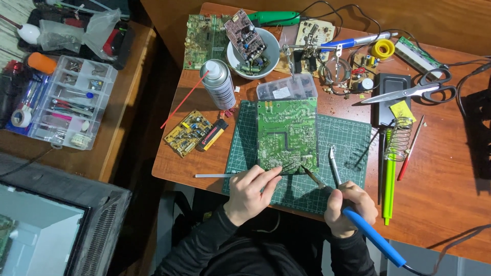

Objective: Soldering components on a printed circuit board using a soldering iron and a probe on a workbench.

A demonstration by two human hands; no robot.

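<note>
A green circuit board (287,135) is laid solder-side up on the cutting mat (342,138) on the desk (440,184). Its near edge is pinched by the closed left hand (249,194). A blue soldering iron (358,225) is gripped in the right hand (349,208), with its tip at that edge; soldering appears underway, extent unclear.

**Layout of the worktop**

A circuit board (287,134) lies on a cutting mat (341,143) at the frame's centre. Both hands sit at the mat's lower edge, left hand (250,191) touching the board, right hand (348,207) holding a soldering iron (358,222). A spray can (218,83) stands upper left of the board, a bowl (254,51) above it. Scissors (414,89) lie at upper right. A compartment box (71,102) rests far left.
</note>
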